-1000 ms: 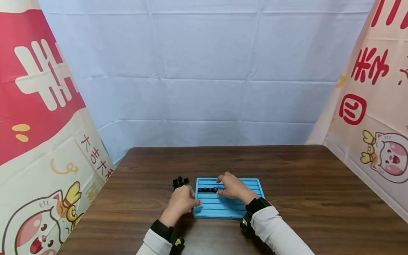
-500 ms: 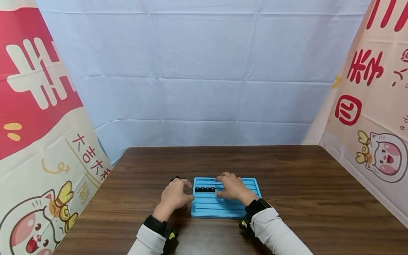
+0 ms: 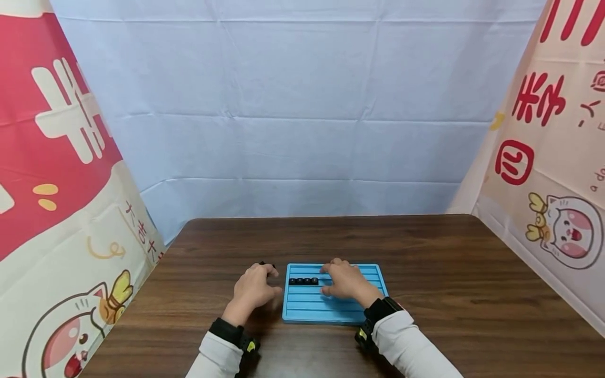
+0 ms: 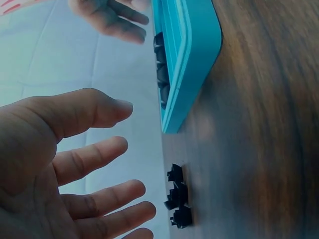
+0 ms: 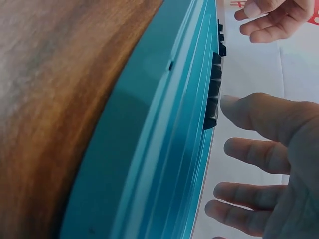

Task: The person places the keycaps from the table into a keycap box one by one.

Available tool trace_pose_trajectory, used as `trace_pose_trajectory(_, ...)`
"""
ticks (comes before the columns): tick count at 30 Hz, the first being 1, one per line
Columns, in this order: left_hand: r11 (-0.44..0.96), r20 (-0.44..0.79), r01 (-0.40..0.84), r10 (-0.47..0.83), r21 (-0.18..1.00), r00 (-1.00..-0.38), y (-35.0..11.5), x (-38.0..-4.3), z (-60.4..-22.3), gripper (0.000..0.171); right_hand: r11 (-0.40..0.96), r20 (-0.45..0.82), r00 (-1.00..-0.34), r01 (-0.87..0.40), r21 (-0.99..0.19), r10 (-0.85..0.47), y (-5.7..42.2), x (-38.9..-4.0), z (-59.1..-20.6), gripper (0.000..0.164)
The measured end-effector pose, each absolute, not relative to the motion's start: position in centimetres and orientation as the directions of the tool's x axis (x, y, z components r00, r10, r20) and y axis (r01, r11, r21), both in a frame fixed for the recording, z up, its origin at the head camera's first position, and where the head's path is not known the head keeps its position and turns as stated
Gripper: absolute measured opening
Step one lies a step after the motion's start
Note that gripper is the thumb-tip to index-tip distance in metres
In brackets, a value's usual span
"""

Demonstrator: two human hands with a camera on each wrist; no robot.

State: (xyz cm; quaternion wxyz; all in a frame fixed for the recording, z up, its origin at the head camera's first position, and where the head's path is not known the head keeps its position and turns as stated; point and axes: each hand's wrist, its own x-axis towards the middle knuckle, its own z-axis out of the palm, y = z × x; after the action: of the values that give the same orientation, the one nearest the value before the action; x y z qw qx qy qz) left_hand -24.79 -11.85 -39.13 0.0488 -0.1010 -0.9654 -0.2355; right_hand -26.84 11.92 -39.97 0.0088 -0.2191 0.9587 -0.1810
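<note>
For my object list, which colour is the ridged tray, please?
The tray is bright blue, best seen in the head view.

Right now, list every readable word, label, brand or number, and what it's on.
"大吉大": cloth at picture left, head view; anything after is cut off.
"a da": cloth at picture right, cut off by the picture edge.
Large stylised characters on both cloths: can't read with certainty.
Black pieces in a row: any marks too small to read.
Blue tray: no text seen.
</note>
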Motion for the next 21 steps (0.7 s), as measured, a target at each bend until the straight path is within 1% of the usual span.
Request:
trace_pose_trajectory(9, 0.874, 0.133, 0.192, 0.147, 0.447, -0.98, -12.1, -25.8, -39.3, 0.029, 0.842, 0.072, -0.916, -0.393, -0.369, -0.395, 12.8, -26.0, -39.7, 0.039)
trace_pose_trajectory(14, 0.867, 0.127, 0.172, 0.126, 0.467, -0.984, -12.4, -26.4, -39.6, 0.029, 0.847, 0.053, -0.924, -0.368, -0.382, -0.378, 13.3, -25.4, -39.4, 0.04)
trace_pose_trajectory(21, 0.878, 0.109, 0.13, 0.089, 0.461, -0.99, -13.0, -27.0, -40.1, 0.028, 0.853, 0.032, -0.934, -0.338, -0.397, -0.356, 13.9, -24.6, -38.8, 0.042)
